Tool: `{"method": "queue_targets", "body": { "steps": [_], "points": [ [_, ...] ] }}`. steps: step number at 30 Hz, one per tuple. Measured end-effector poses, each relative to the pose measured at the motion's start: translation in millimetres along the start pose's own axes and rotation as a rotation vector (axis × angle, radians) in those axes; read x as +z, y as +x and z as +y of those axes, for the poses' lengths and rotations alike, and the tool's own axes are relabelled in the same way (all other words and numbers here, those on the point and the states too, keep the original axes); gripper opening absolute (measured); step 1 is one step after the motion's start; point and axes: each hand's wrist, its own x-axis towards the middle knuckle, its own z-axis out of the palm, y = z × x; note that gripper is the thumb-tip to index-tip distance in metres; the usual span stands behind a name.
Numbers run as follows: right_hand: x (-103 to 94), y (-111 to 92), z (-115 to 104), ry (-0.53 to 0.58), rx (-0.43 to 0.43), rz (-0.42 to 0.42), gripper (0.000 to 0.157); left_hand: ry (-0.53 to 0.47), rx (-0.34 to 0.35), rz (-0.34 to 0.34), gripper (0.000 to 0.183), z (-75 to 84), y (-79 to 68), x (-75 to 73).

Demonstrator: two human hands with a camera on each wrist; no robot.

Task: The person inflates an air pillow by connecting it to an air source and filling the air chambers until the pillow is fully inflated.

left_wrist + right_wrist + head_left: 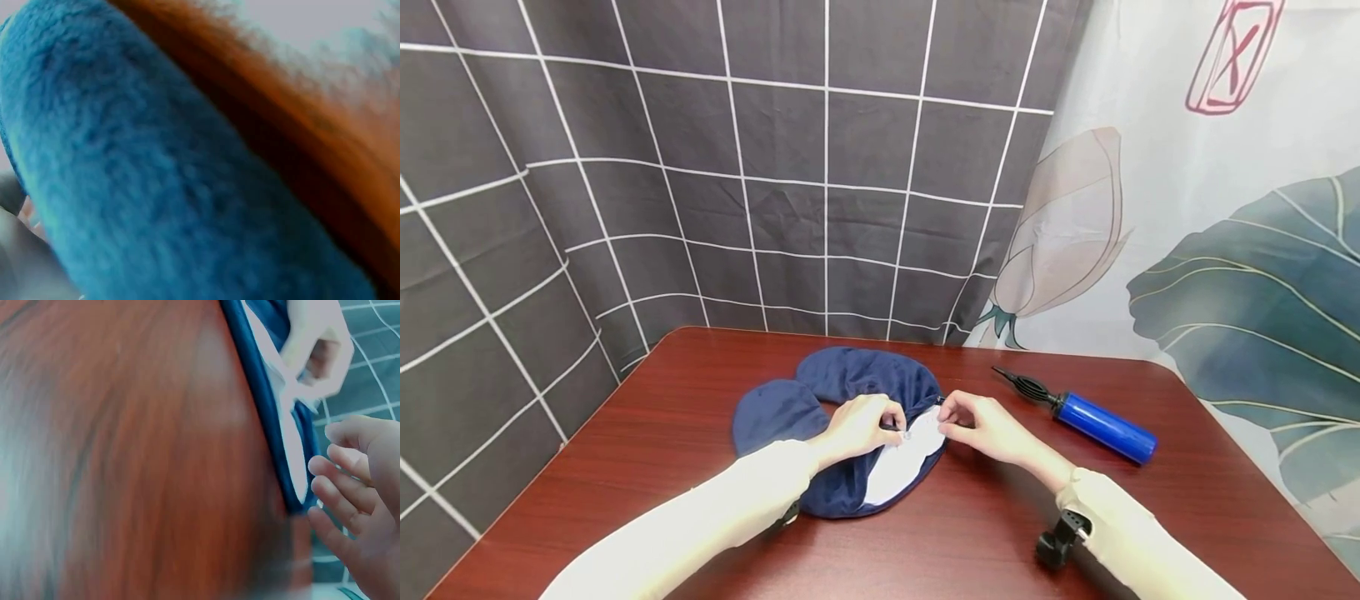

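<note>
A navy plush U-shaped neck pillow (778, 417) lies on the table, its cover open along the right side. White inner material (891, 475) shows through the opening, with a small clear piece, perhaps a valve, near its upper part. My left hand (861, 427) pinches the white material beside that piece, thumb against forefinger. At the upper right end of the opening is my right hand (985, 425), its fingers loosely bent. The right wrist view shows this hand's fingers (340, 481) spread and apart from the cover. Blue plush fills much of the left wrist view.
A blue hand pump (1105, 427) with a black nozzle lies on the reddish-brown table (700, 383), right of the pillow. Behind the table hang a dark grid-patterned curtain (782, 208) and a white cloth with a leaf print (1262, 283). Each wrist wears a black device.
</note>
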Motion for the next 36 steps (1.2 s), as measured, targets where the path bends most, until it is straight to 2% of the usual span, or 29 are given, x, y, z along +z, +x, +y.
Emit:
{"method": "queue_targets", "body": {
  "steps": [4,8,16,23,30,36],
  "points": [
    [-18.2,-9,5,-0.148,0.018,0.070,0.011,0.010,0.002,-0.018,0.012,-2.6,0.4,-0.3],
    [-34.1,-17,11,-0.310,0.001,0.134,0.013,0.010,0.003,-0.032,0.012,-5.5,0.8,0.9],
    [-59.8,-35,22,-0.465,-0.007,0.219,0.019,-0.020,0.005,-0.038,0.011,-8.7,0.7,0.9],
    [-81.3,-50,37,-0.470,0.048,0.258,0.027,-0.028,-0.006,-0.042,0.011,-9.9,1.2,0.4],
    [-93.2,-62,57,-0.484,0.060,0.312,0.032,-0.024,-0.026,-0.056,0.012,-9.0,1.4,0.1],
    [-101.9,-69,66,-0.516,0.075,0.317,0.035,-0.011,-0.017,-0.062,0.011,-8.5,1.9,1.3]
  ]
}}
